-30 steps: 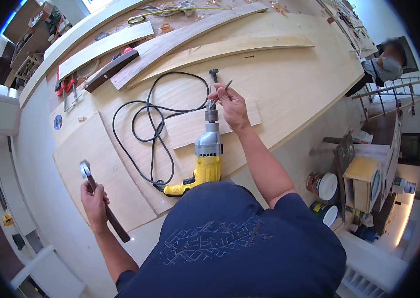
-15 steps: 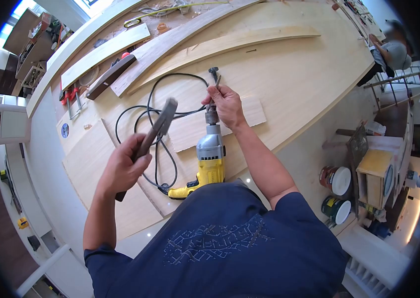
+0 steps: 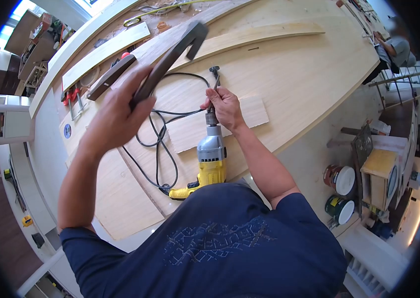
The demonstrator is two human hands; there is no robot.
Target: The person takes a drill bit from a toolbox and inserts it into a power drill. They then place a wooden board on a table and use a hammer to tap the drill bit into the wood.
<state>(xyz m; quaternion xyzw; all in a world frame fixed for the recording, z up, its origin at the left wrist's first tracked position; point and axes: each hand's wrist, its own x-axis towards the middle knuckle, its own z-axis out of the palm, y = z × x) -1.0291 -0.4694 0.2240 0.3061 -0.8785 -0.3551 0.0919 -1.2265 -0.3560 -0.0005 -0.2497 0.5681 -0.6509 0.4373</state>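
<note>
My left hand (image 3: 119, 111) is closed around the dark handle of a hammer (image 3: 174, 53), raised above the boards with its metal head up and to the right. On the workbench (image 3: 289, 69) lies a yellow and grey power drill (image 3: 211, 164), its chuck pointing away from me and its rear close to my shirt. My right hand (image 3: 227, 108) is closed just beyond the chuck, around a thin metal bit (image 3: 218, 82) whose tip shows above my fingers. My fingers hide where bit and chuck meet. The drill's black cord (image 3: 159, 141) loops left of it, and its plug (image 3: 214, 69) lies beyond my right hand.
A short board (image 3: 252, 111) lies under the drill's front. Longer planks (image 3: 269, 32) lie farther back, with a dark hand plane (image 3: 112, 77) and red clamps (image 3: 72, 97) at left. Buckets (image 3: 340, 180) stand on the floor at right. Another person (image 3: 397, 47) is at the far right.
My left hand has swung the hammer upward, closer to the camera. My right hand stays at the drill's chuck, and the drill has hardly moved.
</note>
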